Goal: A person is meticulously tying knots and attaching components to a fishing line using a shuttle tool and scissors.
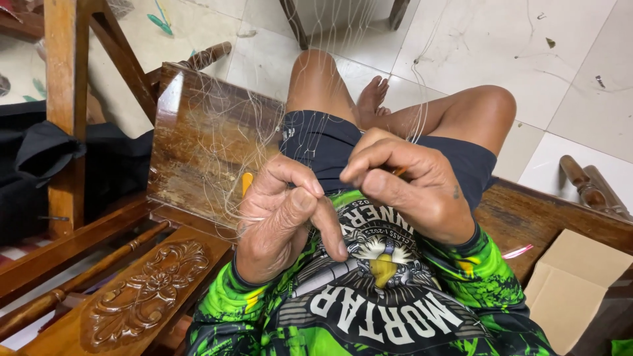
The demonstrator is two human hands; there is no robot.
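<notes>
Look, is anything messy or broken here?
A little. The wooden board beside the left hand is scratched and worn pale. Small scraps litter the tiled floor. The thin net strands drape loosely.

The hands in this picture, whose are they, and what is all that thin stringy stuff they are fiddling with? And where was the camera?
The camera sits on a person's head and looks down, so you see what that person sees: their own lap, bare legs and foot. There is no machine here, just two bare hands.

The left hand and the right hand are held close together in front of the green and black shirt. Both are pinching a fine, pale net, made of thread so thin that it is hard to see. The net spreads over the person's dark shorts and over a brown wooden board at their left. A small orange thing peeks out behind the left hand; I cannot tell what it is.

The person sits on carved wooden furniture. Below is a pale tiled floor, and a cardboard box sits at their right.
</notes>
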